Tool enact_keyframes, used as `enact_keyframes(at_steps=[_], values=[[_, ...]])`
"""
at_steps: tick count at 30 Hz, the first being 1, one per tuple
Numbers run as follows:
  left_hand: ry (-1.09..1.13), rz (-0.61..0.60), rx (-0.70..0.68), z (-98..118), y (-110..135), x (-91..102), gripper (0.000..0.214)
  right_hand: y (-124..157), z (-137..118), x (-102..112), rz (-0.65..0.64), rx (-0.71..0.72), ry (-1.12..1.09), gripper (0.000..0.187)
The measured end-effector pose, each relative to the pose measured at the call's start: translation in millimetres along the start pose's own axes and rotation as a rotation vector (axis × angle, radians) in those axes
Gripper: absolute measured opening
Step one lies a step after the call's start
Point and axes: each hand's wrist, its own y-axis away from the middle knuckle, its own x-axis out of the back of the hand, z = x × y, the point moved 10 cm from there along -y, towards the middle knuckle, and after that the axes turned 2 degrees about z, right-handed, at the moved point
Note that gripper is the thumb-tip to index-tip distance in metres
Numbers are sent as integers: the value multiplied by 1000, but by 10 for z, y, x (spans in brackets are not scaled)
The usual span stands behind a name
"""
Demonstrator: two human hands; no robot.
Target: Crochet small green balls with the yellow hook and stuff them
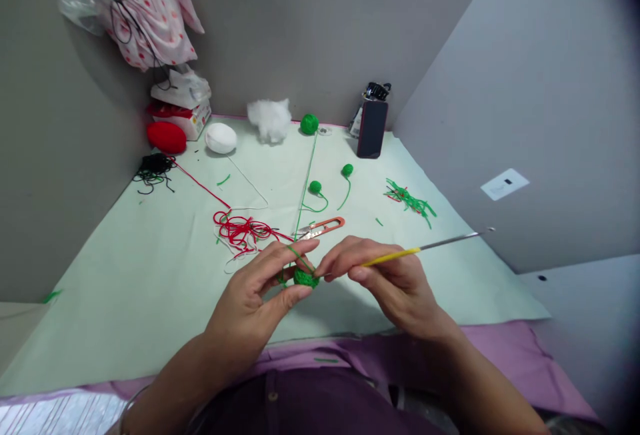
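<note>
Green crocheted piece (306, 278) pinched between thumb and fingers of the left hand (253, 288), right hand (387, 275) grasping a yellow-handled hook (393, 257) beside it, pale table cover (155, 281) beneath, orange snips (327, 225) just beyond, green yarn ball (309, 124) farther back.

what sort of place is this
Probably a small craft workspace: a yellow-handled metal crochet hook, a round green yarn ball and orange-handled metal thread snips show it.
</note>
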Motion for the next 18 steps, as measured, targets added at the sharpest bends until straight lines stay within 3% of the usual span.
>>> enact_keyframes(at_steps=[3,5,11,18], values=[[-90,-37,-92,78,-23,-29,42,-32,-10,-32,-56,4,59,20],[-116,-35,-112,73,-37,-30,38,-28,-88,-88,-77,88,145,18],[-41,92,-42,-87,-37,67,41,92,-372,-340,-18,396,763,16],[-123,155,-147,17,-10,117,48,143,-373,-348,133,441,785,18]])
